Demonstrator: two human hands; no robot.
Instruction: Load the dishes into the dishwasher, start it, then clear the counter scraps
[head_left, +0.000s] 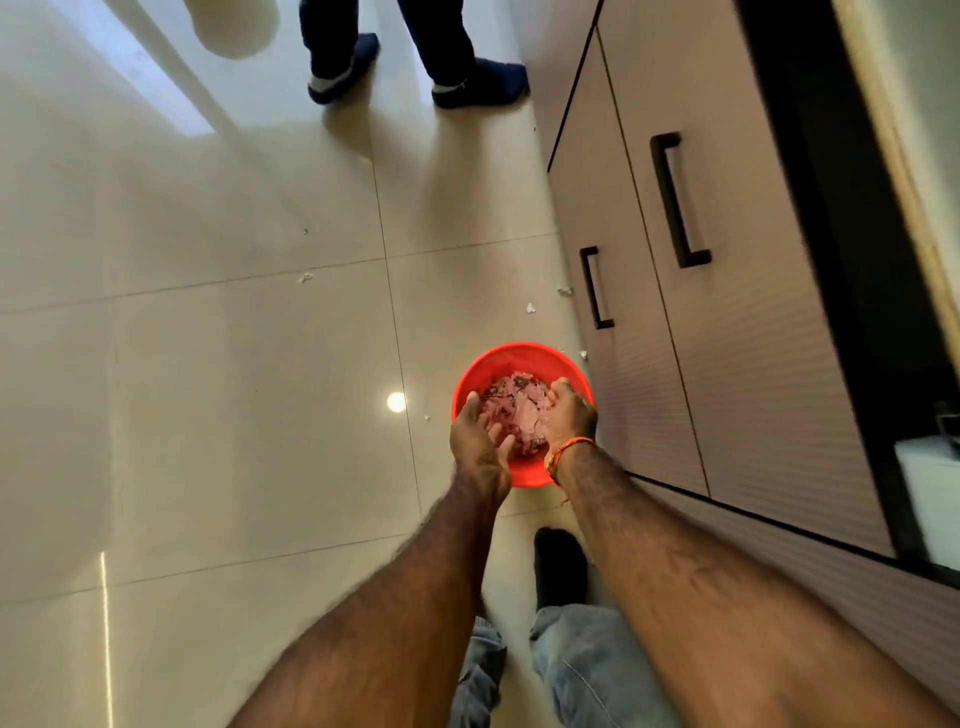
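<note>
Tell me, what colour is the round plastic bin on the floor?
The round plastic bin is bright orange-red, seen in the head view, the only one.

Nothing readable here, honestly. No labels, brand names, numbers or signs on anything in the head view, and the picture is a bit soft anyway.
</note>
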